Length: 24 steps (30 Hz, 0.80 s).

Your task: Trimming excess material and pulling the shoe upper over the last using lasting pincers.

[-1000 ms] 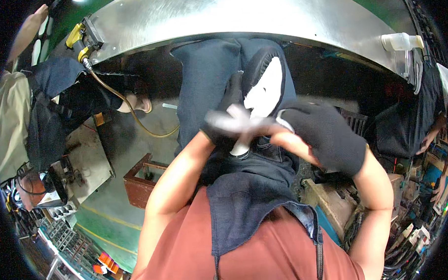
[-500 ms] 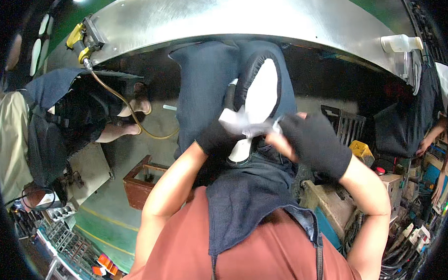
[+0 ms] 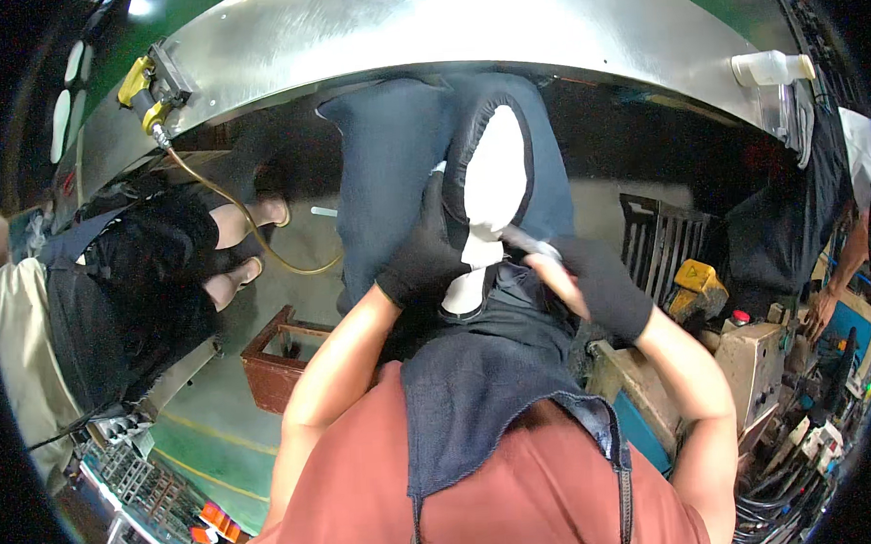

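Note:
An upturned shoe (image 3: 495, 169), with a white sole face and a gathered black edge, lies toe-away on my thighs. My left hand (image 3: 423, 258), in a black glove with bare fingertips, is closed around its left side. A small white flap or strip (image 3: 483, 250) lies across the shoe's narrow middle, near the left fingers. Just right of there, my right hand (image 3: 599, 284), gloved alike, is closed on a slim grey hand tool (image 3: 528, 242). The tool's tip points at the shoe's right edge; its kind is blurred.
A metal bench (image 3: 446, 27) curves ahead, bearing a yellow-black air tool (image 3: 146, 93) with a hose (image 3: 207, 184) and a clear bottle (image 3: 772, 67). A brown wooden stool (image 3: 271, 369) stands left. Another person's legs (image 3: 229, 279) are at left; a co-worker's hand (image 3: 820, 306) and machinery (image 3: 746, 362) at right.
The whitish piece stretched between my hands now lies lower across the shoe's middle. My right hand has shifted slightly down and left, and the grey tool shows more distinctly. My left hand remains by the shoe.

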{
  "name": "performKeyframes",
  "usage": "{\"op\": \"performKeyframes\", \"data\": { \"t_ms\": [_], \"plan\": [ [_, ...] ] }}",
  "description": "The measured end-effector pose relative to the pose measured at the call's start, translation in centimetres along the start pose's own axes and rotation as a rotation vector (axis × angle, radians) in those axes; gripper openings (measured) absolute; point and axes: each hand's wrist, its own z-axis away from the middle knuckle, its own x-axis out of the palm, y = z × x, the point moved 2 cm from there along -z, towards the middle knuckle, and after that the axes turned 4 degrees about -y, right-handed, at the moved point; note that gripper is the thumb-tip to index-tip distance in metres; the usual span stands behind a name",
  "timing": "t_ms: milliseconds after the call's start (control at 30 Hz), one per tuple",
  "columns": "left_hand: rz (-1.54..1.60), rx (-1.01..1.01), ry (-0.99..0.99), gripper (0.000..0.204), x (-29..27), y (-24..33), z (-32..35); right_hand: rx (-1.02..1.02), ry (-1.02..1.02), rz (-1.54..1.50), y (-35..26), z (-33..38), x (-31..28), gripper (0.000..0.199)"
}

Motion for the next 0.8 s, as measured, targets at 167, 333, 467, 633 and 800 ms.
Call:
{"op": "performKeyframes", "data": {
  "t_ms": [167,333,467,633,800],
  "plan": [
    [-0.185,-0.037,0.146,0.114,0.7,-0.9,0.9,0.538,0.274,-0.784,8.7,4.0,5.5,0.071],
    [0.035,0.173,0.23,0.088,-2.3,7.4,-7.4,0.456,0.461,-0.939,9.7,2.4,8.2,0.081],
    [0.323,0.058,0.214,0.053,-7.1,13.2,-19.8,0.509,0.418,-0.945,9.4,2.3,8.2,0.076],
    [-0.382,0.274,-0.342,0.053,-2.1,13.9,-19.5,0.423,0.37,-0.957,9.0,1.9,7.0,0.072],
    [-0.752,0.359,-0.415,0.044,-3.6,11.3,-19.5,0.424,0.333,-1.03,9.8,1.8,7.0,0.065]
  ]
}}
